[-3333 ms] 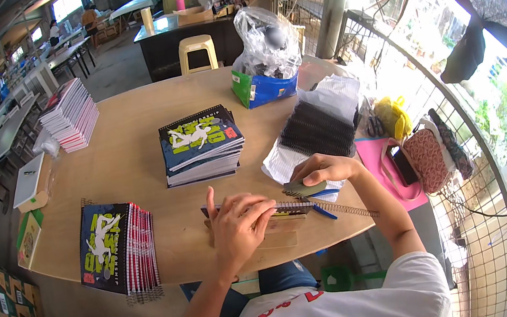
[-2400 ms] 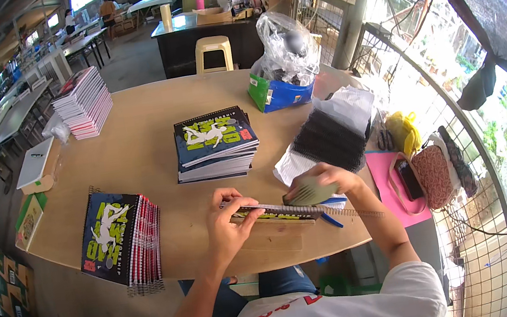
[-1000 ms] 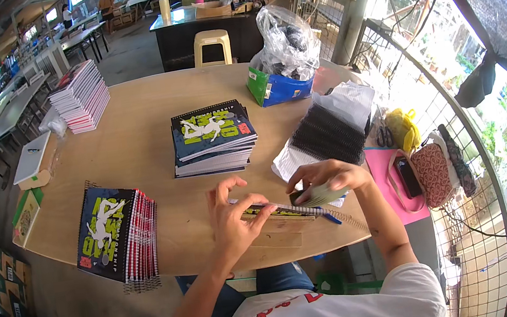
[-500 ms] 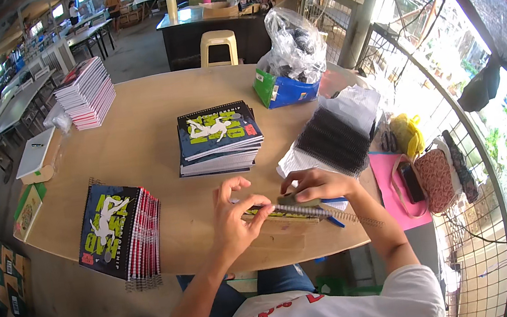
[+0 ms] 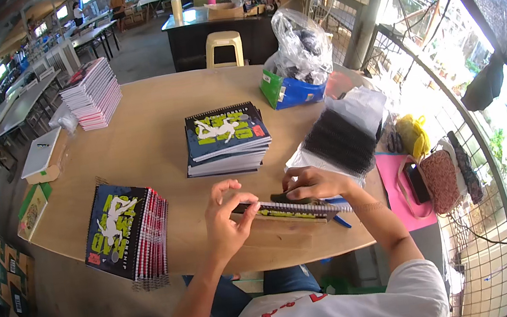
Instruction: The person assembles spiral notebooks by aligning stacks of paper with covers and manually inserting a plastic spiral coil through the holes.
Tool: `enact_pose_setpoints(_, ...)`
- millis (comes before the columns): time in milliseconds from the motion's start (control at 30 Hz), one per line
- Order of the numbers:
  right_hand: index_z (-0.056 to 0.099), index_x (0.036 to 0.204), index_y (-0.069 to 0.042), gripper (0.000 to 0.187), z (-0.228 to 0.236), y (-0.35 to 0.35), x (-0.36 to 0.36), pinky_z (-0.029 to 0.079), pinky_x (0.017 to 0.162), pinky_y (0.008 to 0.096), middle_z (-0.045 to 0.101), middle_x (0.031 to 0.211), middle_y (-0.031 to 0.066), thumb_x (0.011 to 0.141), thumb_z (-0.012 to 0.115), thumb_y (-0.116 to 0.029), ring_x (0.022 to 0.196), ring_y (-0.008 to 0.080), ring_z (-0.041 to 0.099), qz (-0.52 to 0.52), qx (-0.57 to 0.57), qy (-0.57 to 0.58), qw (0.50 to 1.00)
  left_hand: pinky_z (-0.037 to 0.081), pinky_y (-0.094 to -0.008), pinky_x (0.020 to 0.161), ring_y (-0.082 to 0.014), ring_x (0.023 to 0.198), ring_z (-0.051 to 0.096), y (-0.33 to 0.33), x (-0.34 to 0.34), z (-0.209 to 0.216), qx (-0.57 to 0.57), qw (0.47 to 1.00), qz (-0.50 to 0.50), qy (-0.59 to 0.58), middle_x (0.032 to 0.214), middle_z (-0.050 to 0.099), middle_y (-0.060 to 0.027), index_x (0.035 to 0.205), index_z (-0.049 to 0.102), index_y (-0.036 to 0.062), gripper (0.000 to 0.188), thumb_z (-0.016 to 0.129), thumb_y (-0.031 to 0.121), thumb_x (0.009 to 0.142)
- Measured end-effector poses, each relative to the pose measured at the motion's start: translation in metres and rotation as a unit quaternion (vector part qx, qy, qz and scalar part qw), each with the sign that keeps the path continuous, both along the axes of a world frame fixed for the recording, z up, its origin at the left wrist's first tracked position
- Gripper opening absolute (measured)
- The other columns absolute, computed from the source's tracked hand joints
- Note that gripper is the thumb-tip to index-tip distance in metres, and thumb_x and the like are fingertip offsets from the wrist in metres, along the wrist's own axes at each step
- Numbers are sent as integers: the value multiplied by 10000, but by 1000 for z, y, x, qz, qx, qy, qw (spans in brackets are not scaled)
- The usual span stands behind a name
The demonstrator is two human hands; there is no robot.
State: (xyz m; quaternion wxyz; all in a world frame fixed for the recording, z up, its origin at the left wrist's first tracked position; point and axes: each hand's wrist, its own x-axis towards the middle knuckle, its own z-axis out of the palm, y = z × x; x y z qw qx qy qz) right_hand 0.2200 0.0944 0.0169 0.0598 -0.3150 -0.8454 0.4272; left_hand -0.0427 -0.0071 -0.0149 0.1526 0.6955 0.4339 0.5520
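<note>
A notebook (image 5: 297, 215) stands on its edge near the table's front, its punched spine facing up. A dark wire spiral coil (image 5: 341, 208) runs along that spine, and its blurred tail sticks out past the right end. My left hand (image 5: 228, 219) pinches the notebook's left end between thumb and index finger, the other fingers raised. My right hand (image 5: 317, 184) is closed around a dark olive piece (image 5: 281, 198), held against the coil; its exact kind is hard to make out. Beneath my right wrist lies a blue pen (image 5: 342, 222).
Ahead sits a stack of spiral notebooks (image 5: 228, 139); another leans at left (image 5: 122, 232). A taller stack of books (image 5: 91, 94) stands far left. Black coils (image 5: 341, 139) lie on plastic at right, near a blue-green box (image 5: 296, 89) and a pink sheet (image 5: 402, 202) with a phone (image 5: 417, 183).
The coil has shifted left along the notebook's spine, leaving a shorter distinct tail on the right. My right hand has moved slightly with the olive piece. The whole view has shifted slightly.
</note>
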Motion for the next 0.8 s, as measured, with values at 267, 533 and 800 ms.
enact_pose_setpoints(267,702,976,84,571,1,-6,-10,421,989,387,597,1210,181,931,576,-471,1093,276,583,-35,-62,161,984,488,-265,669,-230,972,651,-3,-6,10,-24,1000,1,-14,973,597,-103,895,714,33,109,780,8,812)
enact_pose_setpoints(533,696,910,60,521,16,-8,-29,455,921,374,620,1121,154,917,621,-456,1056,252,610,18,-242,344,907,629,-290,740,-167,914,654,-6,-12,6,-90,988,-19,-120,1000,586,-81,950,699,17,155,758,-45,821)
enact_pose_setpoints(800,699,914,91,551,9,2,-34,403,995,354,567,1258,102,920,618,-454,1110,222,549,35,-111,170,979,650,-294,756,-174,910,680,-5,-13,11,-88,991,-25,-97,1000,595,-71,970,702,15,171,737,-74,829)
